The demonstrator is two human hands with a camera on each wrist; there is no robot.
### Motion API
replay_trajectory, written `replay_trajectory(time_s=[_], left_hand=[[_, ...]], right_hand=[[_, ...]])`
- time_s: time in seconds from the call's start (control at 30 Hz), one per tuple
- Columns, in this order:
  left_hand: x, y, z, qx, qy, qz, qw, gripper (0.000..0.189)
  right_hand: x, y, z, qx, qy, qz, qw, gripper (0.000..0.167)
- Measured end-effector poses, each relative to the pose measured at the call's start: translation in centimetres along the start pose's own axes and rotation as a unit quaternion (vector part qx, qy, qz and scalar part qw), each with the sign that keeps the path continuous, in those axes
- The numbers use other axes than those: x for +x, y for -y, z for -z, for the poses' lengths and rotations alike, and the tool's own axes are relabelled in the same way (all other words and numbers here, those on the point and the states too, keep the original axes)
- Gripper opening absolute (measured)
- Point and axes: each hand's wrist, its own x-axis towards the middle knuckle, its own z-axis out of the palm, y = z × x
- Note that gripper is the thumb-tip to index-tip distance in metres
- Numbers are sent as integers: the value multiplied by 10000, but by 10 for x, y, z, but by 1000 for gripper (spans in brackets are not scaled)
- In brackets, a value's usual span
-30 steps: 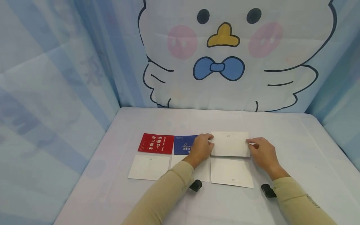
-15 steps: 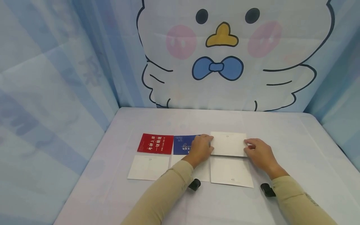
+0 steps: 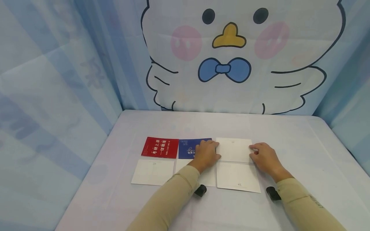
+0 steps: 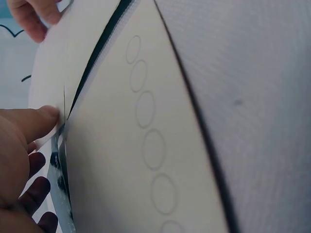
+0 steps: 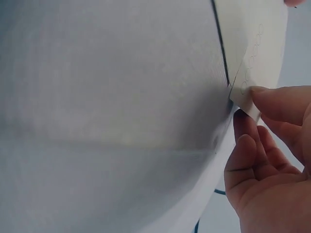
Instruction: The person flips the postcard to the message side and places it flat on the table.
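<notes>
A white postcard (image 3: 233, 150), blank side up, lies at the right end of the back row, close against another white postcard (image 3: 238, 176) in front of it. My left hand (image 3: 206, 154) pinches its left edge, thumb on top, and partly covers a blue postcard (image 3: 187, 148). At the opposite edge, my right hand (image 3: 266, 159) grips it between thumb and fingers. In the right wrist view the thumb (image 5: 277, 103) presses on the card's corner, with fingers beneath. A row of printed circles shows on the near postcard (image 4: 146, 126) in the left wrist view.
A red postcard (image 3: 160, 147) with white lettering lies at the back left. Before it is a white one (image 3: 153, 172), and another white postcard (image 3: 208, 176) is partly under my left forearm. All rest on a pale tablecloth (image 3: 115, 205), with a cartoon curtain (image 3: 225, 96) behind.
Both hands have brought the held postcard slightly toward me and lowered it, so the dark gap along its front edge has closed. My right hand has shifted a little left.
</notes>
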Motion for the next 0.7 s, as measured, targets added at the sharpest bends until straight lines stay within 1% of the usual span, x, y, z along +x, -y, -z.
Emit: replay_trajectory(time_s=[0.17, 0.3, 0.43, 0.57, 0.7], left_hand=[[1, 0, -2, 32, 85, 37, 10000, 50], [0, -1, 0, 34, 175, 84, 9998, 49], [-2, -1, 2, 30, 253, 93, 9996, 48], [-2, -1, 3, 45, 282, 78, 9996, 48], [-2, -1, 3, 52, 294, 79, 9995, 48]], right_hand=[[0, 1, 0, -33, 46, -69, 10000, 38], [0, 1, 0, -16, 92, -133, 9999, 38], [0, 0, 0, 0, 102, -100, 9999, 38], [-1, 0, 1, -10, 123, -69, 9999, 39], [0, 0, 1, 24, 178, -158, 9997, 40]])
